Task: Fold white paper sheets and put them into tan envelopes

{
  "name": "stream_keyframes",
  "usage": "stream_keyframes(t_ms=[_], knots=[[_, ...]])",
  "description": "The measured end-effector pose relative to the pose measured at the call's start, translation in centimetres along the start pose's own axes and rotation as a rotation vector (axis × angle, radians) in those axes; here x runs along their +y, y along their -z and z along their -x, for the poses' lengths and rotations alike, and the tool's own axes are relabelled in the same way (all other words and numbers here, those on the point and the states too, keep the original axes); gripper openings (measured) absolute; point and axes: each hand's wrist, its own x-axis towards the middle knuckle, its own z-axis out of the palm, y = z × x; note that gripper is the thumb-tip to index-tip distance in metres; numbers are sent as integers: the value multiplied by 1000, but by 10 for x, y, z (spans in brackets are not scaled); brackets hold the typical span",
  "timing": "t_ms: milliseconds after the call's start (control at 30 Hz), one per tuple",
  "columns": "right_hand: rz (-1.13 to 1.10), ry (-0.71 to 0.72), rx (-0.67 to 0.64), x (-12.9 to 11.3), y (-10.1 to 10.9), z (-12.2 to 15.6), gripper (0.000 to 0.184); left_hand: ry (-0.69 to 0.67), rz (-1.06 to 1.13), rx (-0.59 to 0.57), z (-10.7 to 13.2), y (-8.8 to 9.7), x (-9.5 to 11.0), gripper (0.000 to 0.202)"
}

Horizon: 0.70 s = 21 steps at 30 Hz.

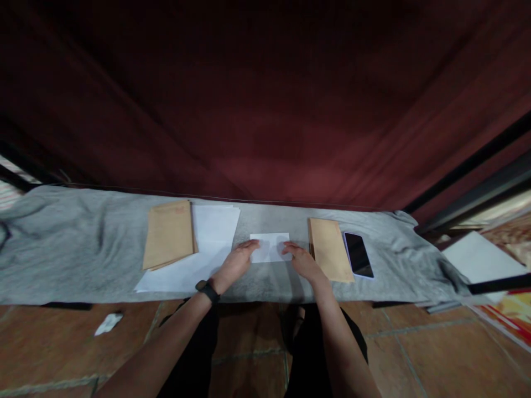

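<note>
A small folded white paper (270,244) lies on the grey cloth-covered surface (83,249) straight ahead. My left hand (236,262) rests flat on the paper's left edge, fingers stretched out. My right hand (301,260) presses the paper's right edge, fingers also extended. A black band sits on my left wrist (207,289). Neither hand lifts anything.
Left of the hands lie a brown envelope stack (169,234) over white sheets (207,243). On the right are another brown envelope (331,249) and a dark phone (358,254). More white paper (481,260) lies far right. A crumpled scrap (108,323) sits on the tiled floor.
</note>
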Motion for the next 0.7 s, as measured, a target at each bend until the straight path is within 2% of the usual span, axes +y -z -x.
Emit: stream_keyframes(t_ms=[133,267,367,467,700], knots=[[28,-35,75,-12,-10,-7,43,25,-98,89,-6,-7,16,46],[78,79,134,-28,-33,-16,44,17,-241,77,-10,-23,29,50],[147,96,112,-36,-51,-20,48,12,-311,48,-10,-32,29,53],[206,43,110,-41,-63,-23,51,3,-344,33,-9,-35,26,56],[268,-10,136,-48,-67,-24,49,-14,-337,25,-7,-34,25,57]])
